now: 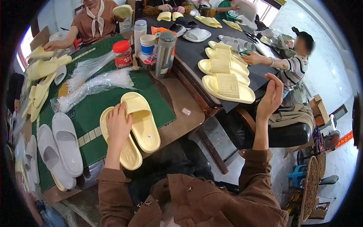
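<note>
The brown jacket lies nearest, its sleeves leading out to both hands. In front of it, a pair of pale yellow slippers lies side by side at the near edge of the green mat, heels toward the wearer, seemingly to keep the straps within easy reach.

The left hand lies over the strap of the left slipper, fingers close together, perhaps to steady it; whether the thumb pinches the strap, I cannot tell. The right hand is raised well apart from the pair, palm turned inward, fingers together and lightly bent, with nothing visible in it.

Beyond it, more yellow slippers stand in an overlapping row on the black table, probably to save room. Grey slippers sit left of the yellow pair. The metal flask, paper cup and red-lidded jar are grouped farther back, likely to leave the near side free for handling.
</note>
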`<state>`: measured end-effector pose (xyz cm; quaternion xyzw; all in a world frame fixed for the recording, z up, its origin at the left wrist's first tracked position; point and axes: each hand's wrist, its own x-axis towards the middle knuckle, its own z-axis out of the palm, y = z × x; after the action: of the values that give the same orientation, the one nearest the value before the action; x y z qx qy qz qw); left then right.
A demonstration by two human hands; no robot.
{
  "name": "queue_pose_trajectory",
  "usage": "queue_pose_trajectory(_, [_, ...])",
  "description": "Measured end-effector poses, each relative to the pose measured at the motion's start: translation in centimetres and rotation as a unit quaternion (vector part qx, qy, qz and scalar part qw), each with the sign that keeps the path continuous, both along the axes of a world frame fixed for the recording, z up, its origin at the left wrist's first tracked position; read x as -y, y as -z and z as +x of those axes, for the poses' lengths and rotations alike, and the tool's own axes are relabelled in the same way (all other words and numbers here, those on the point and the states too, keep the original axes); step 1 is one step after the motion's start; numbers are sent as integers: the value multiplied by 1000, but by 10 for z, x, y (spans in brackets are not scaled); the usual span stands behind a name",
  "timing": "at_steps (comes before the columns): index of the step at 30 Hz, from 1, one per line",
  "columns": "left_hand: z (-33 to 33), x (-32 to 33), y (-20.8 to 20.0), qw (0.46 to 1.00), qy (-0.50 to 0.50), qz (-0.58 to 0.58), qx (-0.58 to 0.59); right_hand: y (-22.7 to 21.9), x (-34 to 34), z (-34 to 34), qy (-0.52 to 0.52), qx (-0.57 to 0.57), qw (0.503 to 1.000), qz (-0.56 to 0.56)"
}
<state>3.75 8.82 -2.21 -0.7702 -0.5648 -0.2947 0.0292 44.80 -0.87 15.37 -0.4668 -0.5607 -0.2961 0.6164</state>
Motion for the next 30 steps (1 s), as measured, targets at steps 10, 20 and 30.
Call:
queue_pose_trajectory(10, [-2, -1, 5, 999, 22, 28, 26, 68, -66, 101, 27, -50, 869, -491])
queue_pose_trajectory(20, [-2, 13, -16, 999, 7, -36, 3, 136, -147, 192, -28, 74, 868, -491])
queue_pose_trajectory(30, [16, 11, -5, 989, -36, 94, -112, 124, -122, 161, 91, 187, 895, -395])
